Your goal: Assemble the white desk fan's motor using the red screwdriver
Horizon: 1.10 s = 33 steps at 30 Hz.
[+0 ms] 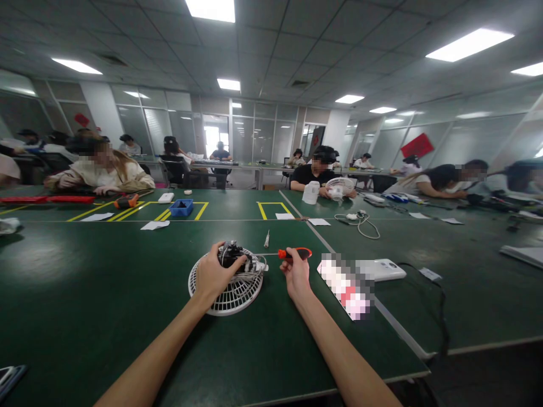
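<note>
Here we are over the green table, and the work sits right in front of us: a black motor on top of a round white grille, the grille lying face down as far as we can tell. Our left hand is wrapped around the motor, thumb and fingers spread over its sides, pinning it over the grille. Our right hand curls around the red-and-black handle of a screwdriver, its shaft level, pointing left at the motor's side; whether the tip meets a screw, we can't tell from here. So how far along are we? Midway, we'd judge: the motor shows bare with no cover over it, and the white wires hang exposed beside it. The motor and grille sit together, though whether anything fastens them is hidden from us, and so is any screw, loose or tight. A small slim tool lies just beyond the grille, out of both hands. A white case rests off to our right, apart from the motor, and across the table a co-worker holds another white fan.
</note>
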Available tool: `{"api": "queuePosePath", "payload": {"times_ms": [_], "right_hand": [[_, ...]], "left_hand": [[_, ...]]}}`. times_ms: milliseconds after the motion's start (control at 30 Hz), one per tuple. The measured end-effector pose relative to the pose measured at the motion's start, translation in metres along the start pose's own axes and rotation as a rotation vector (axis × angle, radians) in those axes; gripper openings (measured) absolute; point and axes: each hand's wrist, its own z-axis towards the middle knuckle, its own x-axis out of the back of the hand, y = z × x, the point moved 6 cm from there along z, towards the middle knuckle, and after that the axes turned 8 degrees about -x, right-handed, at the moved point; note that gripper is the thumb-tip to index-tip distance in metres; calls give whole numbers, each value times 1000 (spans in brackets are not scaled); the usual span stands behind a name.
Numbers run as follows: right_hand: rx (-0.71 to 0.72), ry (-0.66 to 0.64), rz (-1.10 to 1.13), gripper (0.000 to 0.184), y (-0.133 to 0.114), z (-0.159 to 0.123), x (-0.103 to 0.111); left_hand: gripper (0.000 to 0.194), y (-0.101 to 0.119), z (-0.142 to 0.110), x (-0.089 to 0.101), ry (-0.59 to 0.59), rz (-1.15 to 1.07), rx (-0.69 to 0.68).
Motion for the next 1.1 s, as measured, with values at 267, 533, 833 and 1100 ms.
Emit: {"api": "queuePosePath", "payload": {"times_ms": [267,533,833,1100], "right_hand": [[13,-15,-7,46,0,3,2],[40,-43,18,54,-2,3,1],[84,-55,-4,50,-5,0,0],[122,-58,11,36,-13,-5,-2]], "left_hand": [[77,0,1,0,1,11,-26],[74,-2,0,-1,12,35,-29],[73,-1,0,-1,15,8,-34],[73,-1,-1,0,5,19,-18]]}}
